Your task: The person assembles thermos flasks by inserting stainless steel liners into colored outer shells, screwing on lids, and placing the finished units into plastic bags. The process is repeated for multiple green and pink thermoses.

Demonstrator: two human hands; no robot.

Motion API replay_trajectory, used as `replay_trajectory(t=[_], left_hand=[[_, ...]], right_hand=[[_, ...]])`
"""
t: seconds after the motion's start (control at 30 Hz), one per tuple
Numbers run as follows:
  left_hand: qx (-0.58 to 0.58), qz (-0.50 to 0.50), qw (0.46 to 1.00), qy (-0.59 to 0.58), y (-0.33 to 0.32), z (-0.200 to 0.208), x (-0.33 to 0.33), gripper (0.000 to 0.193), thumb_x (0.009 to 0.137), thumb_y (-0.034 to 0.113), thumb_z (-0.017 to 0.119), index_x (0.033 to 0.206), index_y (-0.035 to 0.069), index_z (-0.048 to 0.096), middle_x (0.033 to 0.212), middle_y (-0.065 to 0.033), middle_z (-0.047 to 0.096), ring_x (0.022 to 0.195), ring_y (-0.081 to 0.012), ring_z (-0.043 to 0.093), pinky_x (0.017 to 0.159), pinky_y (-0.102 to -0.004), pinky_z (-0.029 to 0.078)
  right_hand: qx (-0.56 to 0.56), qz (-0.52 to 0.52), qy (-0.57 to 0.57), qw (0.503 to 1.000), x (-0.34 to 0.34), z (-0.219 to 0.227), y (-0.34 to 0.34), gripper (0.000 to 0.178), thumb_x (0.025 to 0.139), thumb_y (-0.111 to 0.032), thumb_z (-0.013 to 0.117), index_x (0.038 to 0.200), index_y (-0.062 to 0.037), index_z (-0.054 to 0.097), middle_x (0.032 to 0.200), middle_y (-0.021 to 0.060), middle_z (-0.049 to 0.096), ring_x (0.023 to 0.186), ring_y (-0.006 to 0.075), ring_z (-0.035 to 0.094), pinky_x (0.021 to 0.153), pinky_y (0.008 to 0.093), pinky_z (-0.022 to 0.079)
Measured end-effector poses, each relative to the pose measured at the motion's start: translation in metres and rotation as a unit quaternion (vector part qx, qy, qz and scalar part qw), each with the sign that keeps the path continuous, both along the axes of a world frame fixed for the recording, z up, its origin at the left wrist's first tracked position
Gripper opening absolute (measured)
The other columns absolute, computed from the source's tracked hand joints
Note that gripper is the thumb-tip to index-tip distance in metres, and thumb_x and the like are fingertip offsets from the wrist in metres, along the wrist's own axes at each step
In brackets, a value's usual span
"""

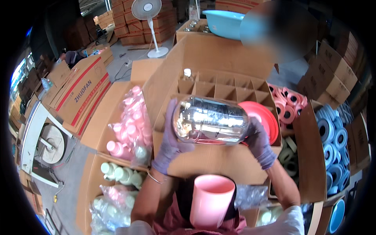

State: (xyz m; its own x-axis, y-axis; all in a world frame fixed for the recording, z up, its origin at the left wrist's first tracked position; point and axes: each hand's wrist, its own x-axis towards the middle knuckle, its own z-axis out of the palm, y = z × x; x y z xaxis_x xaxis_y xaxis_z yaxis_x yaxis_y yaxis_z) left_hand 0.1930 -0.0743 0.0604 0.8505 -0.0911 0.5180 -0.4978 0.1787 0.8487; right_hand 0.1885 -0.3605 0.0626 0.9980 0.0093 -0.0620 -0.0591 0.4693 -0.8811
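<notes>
A shiny silvered glass flask liner [211,119] lies on its side in mid-air, held between my two gloved hands above the carton's near edge. My left hand [169,143] in a grey-purple glove wraps its rounded left end. On its right end my right hand [259,143] grips in a matching glove; some of those fingers are hidden behind the liner. Just beyond the right hand sits a red plastic basin [268,117]. Below the liner, a pink open-topped cylindrical shell [211,199] stands upright at my lap.
The divided carton [237,84] ahead holds a glass liner [188,74] in one cell. Left are boxes of pink bottle parts [133,129] and pale green ones [121,174]. Pink rings [288,103] and blue rings [333,145] fill boxes at right. A white fan [150,23] stands behind.
</notes>
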Motion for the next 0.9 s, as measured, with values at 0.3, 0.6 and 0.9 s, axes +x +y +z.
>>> replay_trajectory(t=[0.3, 0.6, 0.9], left_hand=[[0.131, -0.116, 0.974, 0.143, 0.019, 0.065, -0.075, 0.089, 0.074, 0.018, 0.082, 0.147, -0.001, 0.036, 0.145, -0.0113, 0.044, 0.137, -0.0230, 0.040, 0.114, -0.0353, 0.034], [0.087, 0.001, 0.949, 0.304, 0.112, -0.124, -0.251, 0.047, 0.096, 0.017, 0.057, 0.137, -0.002, 0.047, 0.140, -0.0127, 0.048, 0.130, -0.0238, 0.047, 0.108, -0.0361, 0.039], [0.338, 0.033, 0.915, 0.217, 0.131, -0.213, -0.314, 0.055, 0.085, 0.014, 0.072, 0.132, -0.001, 0.050, 0.134, -0.0134, 0.055, 0.122, -0.0226, 0.054, 0.101, -0.0359, 0.043]], right_hand=[[-0.279, 0.108, -0.064, 0.952, -0.154, -0.088, 0.020, 0.028, 0.098, -0.013, 0.055, 0.119, 0.0032, 0.061, 0.109, 0.0113, 0.063, 0.101, 0.0194, 0.060, 0.093, 0.0306, 0.048], [-0.500, 0.032, -0.246, 0.830, -0.392, -0.160, 0.036, 0.052, 0.088, -0.030, 0.067, 0.129, -0.0002, 0.055, 0.132, 0.0255, 0.053, 0.124, 0.0430, 0.051, 0.106, 0.0486, 0.040], [-0.340, 0.175, -0.425, 0.821, -0.238, -0.028, 0.073, 0.101, 0.064, -0.051, 0.087, 0.138, 0.0024, 0.043, 0.132, 0.0227, 0.050, 0.124, 0.0412, 0.047, 0.108, 0.0478, 0.037]])
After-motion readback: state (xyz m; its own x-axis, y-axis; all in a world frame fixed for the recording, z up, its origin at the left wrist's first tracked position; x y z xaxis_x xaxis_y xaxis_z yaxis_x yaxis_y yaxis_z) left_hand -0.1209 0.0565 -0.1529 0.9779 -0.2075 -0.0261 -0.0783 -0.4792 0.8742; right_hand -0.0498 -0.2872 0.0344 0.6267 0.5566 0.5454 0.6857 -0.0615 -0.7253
